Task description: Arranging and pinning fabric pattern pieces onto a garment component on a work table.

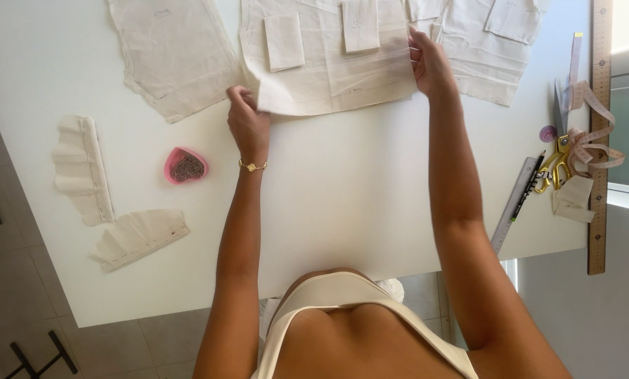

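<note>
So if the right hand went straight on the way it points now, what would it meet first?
Likely the small sewn-on patch on the cream fabric panel that the right hand grips; depth is unclear.

tabletop: plain white
flat fabric panel with two patch pockets: cream, unpatterned, faint pencil lines
pleated fabric strips: cream, plain
heart-shaped pin dish: pink, dark metallic pins inside
scissors: yellow-gold handles, grey blades
long wooden ruler: brown
tape measure: pale pink
wrist bracelet: gold
floor: grey tiles
</note>
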